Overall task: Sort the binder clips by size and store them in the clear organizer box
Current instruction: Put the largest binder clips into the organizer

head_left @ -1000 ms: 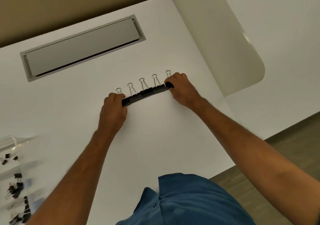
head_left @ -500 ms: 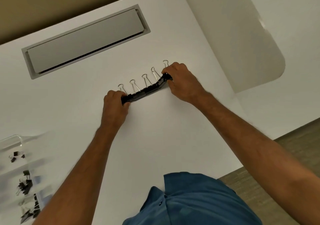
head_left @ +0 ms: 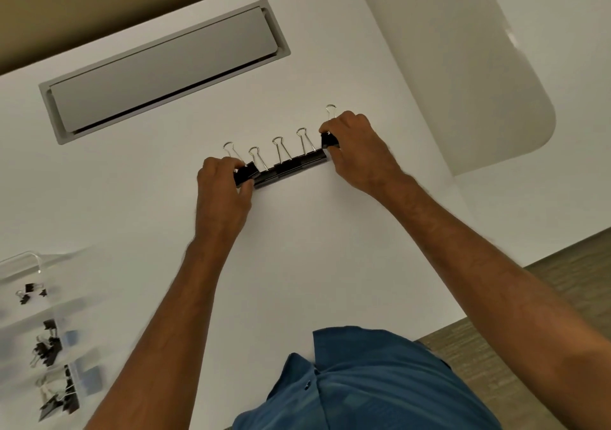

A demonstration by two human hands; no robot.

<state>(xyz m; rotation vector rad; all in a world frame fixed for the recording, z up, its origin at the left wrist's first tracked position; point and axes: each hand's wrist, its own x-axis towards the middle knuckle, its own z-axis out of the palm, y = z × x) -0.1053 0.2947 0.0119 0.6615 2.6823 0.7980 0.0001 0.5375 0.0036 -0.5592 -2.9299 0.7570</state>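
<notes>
Both hands pinch the ends of a row of black binder clips near the middle of the frame. Left hand curls thumb and fingers round the leftmost clip, which sits slightly askew and a touch forward of the rest. Right hand grips the rightmost clip between thumb and curled fingers, and that clip stands a little higher in the frame than its neighbours. Both forearms are bare and reach up from the bottom edge, converging on the row, knuckles turned upward toward the camera.

Between the two held clips lie three more, touching side by side, their matte black folded bodies forming one slanted bar that rises to the right. Thin silver wire handles with looped ends point away from the person, toward the top of the frame.

They rest on a smooth white desk. A long grey rectangular cable hatch is set into it at the upper left. A pale divider panel with a rounded corner stands at the upper right.

At the lower left edge, well apart from the hands, lies the clear organizer box, blurred, its compartments holding clusters of smaller black clips. A blue shirt fills the bottom centre.
</notes>
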